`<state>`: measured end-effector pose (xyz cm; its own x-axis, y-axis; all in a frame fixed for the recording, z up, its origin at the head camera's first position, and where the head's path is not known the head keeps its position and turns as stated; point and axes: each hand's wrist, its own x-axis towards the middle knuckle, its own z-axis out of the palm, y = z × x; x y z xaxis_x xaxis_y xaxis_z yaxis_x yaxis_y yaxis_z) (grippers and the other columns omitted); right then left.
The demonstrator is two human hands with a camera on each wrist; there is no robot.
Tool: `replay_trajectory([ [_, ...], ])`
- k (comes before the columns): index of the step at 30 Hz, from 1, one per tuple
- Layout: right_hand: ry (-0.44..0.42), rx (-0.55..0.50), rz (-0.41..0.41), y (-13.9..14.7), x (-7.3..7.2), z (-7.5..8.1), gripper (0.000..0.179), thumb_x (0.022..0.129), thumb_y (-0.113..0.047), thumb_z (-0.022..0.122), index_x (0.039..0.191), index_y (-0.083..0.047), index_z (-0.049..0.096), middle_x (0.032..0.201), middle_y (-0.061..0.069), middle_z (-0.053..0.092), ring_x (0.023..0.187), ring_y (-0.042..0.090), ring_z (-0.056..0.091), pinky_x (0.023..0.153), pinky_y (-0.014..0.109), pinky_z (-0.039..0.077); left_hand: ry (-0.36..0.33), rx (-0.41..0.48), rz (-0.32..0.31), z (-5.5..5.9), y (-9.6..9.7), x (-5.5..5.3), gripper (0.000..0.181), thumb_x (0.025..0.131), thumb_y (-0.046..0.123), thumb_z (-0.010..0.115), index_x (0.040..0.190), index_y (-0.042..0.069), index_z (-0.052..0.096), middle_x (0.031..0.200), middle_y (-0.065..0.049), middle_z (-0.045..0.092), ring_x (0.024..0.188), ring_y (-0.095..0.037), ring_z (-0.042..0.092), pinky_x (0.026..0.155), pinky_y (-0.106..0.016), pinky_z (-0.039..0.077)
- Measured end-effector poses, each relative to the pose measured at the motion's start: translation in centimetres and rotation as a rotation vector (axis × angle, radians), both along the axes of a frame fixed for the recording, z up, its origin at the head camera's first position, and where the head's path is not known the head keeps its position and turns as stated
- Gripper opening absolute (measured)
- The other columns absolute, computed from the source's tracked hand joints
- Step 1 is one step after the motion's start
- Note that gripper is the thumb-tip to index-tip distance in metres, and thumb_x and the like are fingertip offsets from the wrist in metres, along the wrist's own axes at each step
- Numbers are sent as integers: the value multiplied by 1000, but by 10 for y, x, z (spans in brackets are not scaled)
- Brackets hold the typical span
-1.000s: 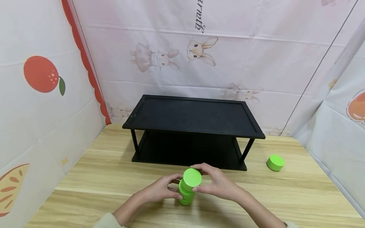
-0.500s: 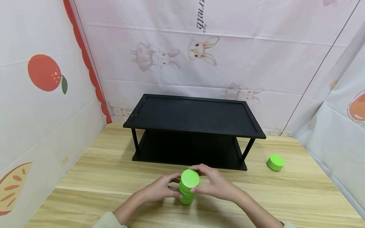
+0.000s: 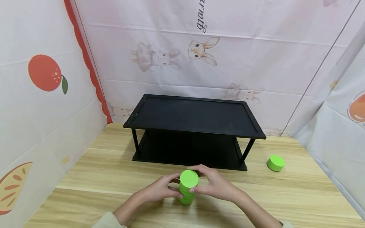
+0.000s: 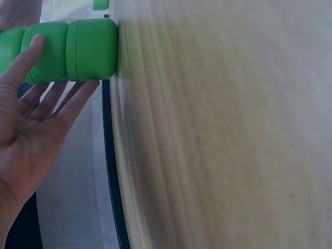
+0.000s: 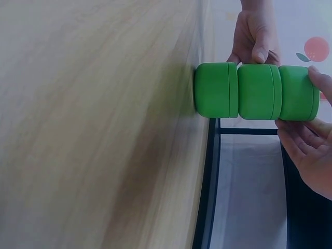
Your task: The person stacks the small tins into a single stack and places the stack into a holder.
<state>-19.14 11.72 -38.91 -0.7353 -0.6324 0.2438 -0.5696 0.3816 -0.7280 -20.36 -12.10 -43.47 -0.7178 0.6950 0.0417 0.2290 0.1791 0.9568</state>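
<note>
Three green round containers, each with a seam like a lid's, stand in an upright stack near the front of the table. My right hand (image 3: 215, 184) pinches the top container (image 3: 189, 178) between thumb and fingers, and it sits on the pile. From the other side my left hand (image 3: 160, 189) holds the middle container (image 5: 258, 92), its thumb (image 4: 32, 52) on one side and fingers opposite. Some of those fingers reach the bottom container (image 5: 215, 91), which rests on the wood. Another green container (image 3: 275, 163) lies apart at the right.
A black two-tier shelf (image 3: 194, 114) stands just behind the stack, with its lower board (image 3: 188, 148) near the table. The wooden table (image 3: 85, 177) is bordered by printed cloth (image 3: 242, 57) at the back and sides.
My right hand has shifted the top container slightly left and down, from off-centre to lined up over the others. My left hand has barely moved.
</note>
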Motion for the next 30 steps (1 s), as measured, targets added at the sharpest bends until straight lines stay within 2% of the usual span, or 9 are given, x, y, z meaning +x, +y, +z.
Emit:
replay_trajectory([
  [6,-35,-5,17,0,0,-2,63,76,-37,74,131,-21,45,123,-9,51,105,13,52,90,37,45,-25,-7,8,1,1,0,53,79,10,73,126,9,50,124,-2,50,118,-27,44,86,-27,47],
  [13,-26,-10,14,0,1,-11,68,74,-27,78,132,-16,44,125,-5,50,106,14,52,88,37,46,-39,2,18,3,2,1,54,78,6,73,127,9,49,125,-3,50,118,-26,45,85,-28,48],
  [30,-4,-22,17,-1,-1,-16,64,76,-30,77,130,-17,45,123,-8,51,108,13,51,88,30,46,-20,4,12,3,1,0,53,78,7,73,126,9,50,124,-3,51,117,-26,45,86,-27,47],
])
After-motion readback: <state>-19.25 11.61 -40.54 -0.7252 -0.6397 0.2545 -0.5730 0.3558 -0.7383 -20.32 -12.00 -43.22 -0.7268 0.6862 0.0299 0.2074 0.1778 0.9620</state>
